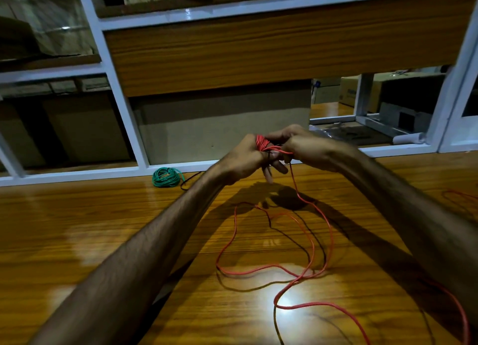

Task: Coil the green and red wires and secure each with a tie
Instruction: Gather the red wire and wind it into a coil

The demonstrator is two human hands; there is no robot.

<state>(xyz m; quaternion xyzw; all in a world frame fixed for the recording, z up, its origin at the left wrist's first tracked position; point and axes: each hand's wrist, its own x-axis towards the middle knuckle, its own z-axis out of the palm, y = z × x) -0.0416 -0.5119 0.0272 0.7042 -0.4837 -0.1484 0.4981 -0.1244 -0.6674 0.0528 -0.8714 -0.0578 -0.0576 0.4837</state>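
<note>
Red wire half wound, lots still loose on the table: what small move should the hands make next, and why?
Probably one more wrap: the right hand feeds the red wire around the turns on the left hand. Much of it is loose on the table; the green coil is finished.

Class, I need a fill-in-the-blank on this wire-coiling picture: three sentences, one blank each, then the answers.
1. The wire being wound around the left hand is ____.
2. The coiled green wire lies on the ____.
3. The right hand pinches the red wire, whose loose length trails across the ____ table.

Answers: red; table; wooden
</note>
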